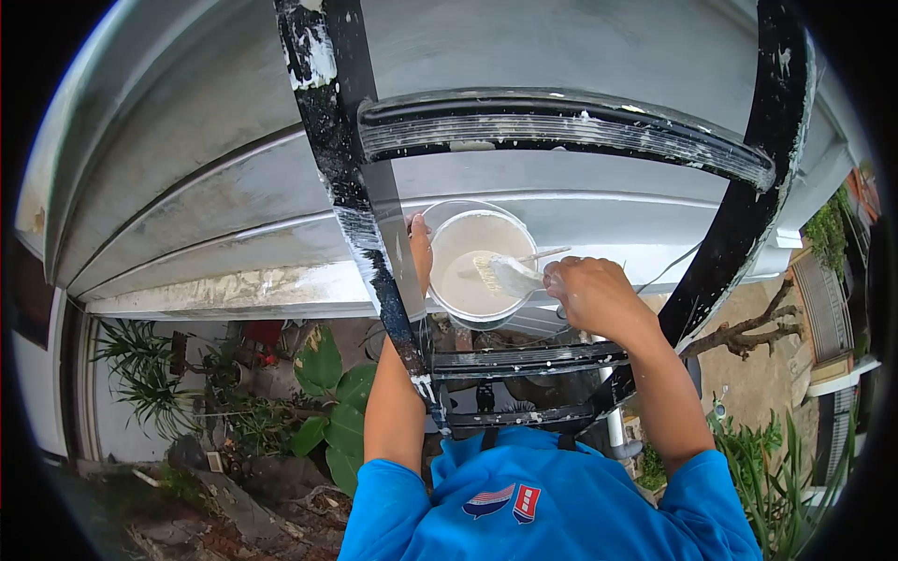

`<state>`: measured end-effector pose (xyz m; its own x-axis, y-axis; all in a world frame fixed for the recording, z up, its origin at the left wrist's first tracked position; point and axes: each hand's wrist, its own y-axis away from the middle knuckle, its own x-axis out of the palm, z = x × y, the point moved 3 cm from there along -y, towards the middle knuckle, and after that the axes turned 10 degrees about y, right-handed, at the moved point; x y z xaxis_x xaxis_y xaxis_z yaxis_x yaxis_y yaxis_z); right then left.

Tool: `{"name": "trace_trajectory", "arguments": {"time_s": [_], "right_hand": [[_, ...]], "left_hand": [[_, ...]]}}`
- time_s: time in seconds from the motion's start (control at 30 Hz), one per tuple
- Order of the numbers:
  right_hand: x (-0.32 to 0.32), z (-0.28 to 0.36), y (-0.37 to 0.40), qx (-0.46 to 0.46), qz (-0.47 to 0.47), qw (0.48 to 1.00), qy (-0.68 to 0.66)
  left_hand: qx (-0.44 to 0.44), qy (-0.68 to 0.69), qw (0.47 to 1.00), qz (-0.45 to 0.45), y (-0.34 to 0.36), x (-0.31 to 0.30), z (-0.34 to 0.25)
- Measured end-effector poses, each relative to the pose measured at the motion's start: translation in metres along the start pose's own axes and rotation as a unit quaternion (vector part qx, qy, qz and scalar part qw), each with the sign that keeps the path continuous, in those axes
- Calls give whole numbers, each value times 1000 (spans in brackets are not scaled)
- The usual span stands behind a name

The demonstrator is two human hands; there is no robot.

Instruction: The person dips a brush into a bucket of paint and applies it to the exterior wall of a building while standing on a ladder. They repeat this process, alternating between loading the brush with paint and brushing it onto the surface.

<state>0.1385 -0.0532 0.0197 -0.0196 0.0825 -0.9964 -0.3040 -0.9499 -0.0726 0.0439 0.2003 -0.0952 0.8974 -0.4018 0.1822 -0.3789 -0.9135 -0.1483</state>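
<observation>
A white bucket of off-white paint stands in front of me, seen through the ladder. My right hand is closed around a paintbrush, whose pale bristles point down at the paint inside the bucket. A thin stick leans across the bucket's right rim, close to the brush. At the bucket's left side, my left hand holds its edge, partly hidden behind the ladder's left rail. The black ladder, spattered with white paint, frames both arms.
A grey-white wall ledge with stained mouldings runs across behind the ladder. Far below lie large green leaves, potted plants and rubble on the left. To the right are a bare branch and grassy plants.
</observation>
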Motion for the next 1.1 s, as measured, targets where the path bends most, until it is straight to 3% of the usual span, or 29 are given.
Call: {"name": "trace_trajectory", "arguments": {"time_s": [0.13, 0.27, 0.37, 0.47, 0.57, 0.67, 0.8, 0.9, 0.97, 1.03, 1.1], "right_hand": [[-17, -4, 22, 61, -100, 987, -109], [5, -4, 36, 52, -41, 994, -88], [-3, -7, 44, 89, -124, 976, -157], [19, -8, 49, 104, -54, 986, -119], [14, -9, 53, 101, -67, 982, -145], [2, -12, 48, 135, -141, 950, -243], [-18, -2, 18, 102, -309, 891, -317], [-40, 16, -22, 79, -380, 847, -364], [-57, 22, -52, 67, -313, 876, -361], [-48, 25, -97, -38, -423, 802, -419], [-81, 36, -121, -82, -543, 782, -295]], "left_hand": [[25, 23, 999, 1, -2, 3, 1], [45, 10, 999, -18, 0, 2, 8], [46, -28, 998, -26, -4, -1, 8], [49, -31, 998, -21, -1, -1, 7], [48, -32, 998, -18, -1, 1, 2], [66, -31, 997, -31, 1, 2, 2], [53, 1, 998, -15, 16, 11, -31], [41, -42, 998, -16, 11, 5, -18], [44, -61, 997, -22, 6, 2, -7], [54, -60, 996, -32, 3, 1, 0], [70, -51, 996, -26, 0, 0, 6]]}}
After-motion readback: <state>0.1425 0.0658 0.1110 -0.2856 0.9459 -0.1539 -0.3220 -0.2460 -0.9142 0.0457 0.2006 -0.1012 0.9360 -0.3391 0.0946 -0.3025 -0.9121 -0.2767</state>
